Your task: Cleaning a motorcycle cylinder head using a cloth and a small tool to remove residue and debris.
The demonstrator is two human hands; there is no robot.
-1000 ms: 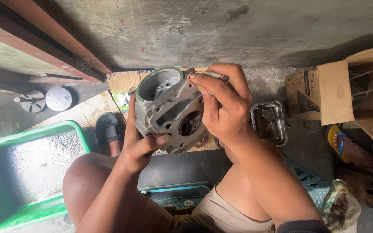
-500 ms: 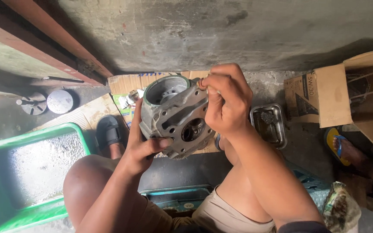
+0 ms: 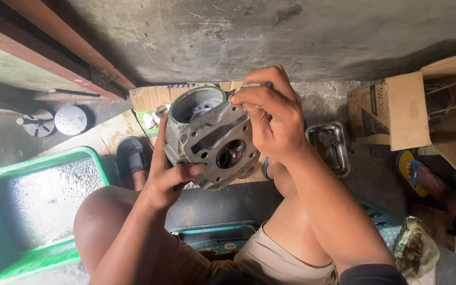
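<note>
Centre frame, just above the knees, sits the grey metal engine part (image 3: 211, 138), a cast block with a round open bore at its top and a dark port in its flat face, tilted toward the camera. The left hand (image 3: 165, 174) comes up from below, wrist bent, thumb pressed across the lower face and fingers wrapped behind the casting, clamped firmly on it. The right hand (image 3: 271, 117) arches over from the right, forearm running down to the lower right of the frame, fingers curled tight and pinching a slim metal tool (image 3: 249, 86) whose tip meets the part's upper right edge.

Under the part lies flattened cardboard (image 3: 149, 97). Right of the right wrist rests a small steel tray (image 3: 339, 153) on the concrete. At lower left, a green plastic tub (image 3: 6, 174) holds wet grit. Two round metal pieces (image 3: 54, 121) lie at the left. An open cardboard box (image 3: 412, 111) fills the right side, and below it shows another person's foot in a yellow-and-blue sandal (image 3: 405, 161).
</note>
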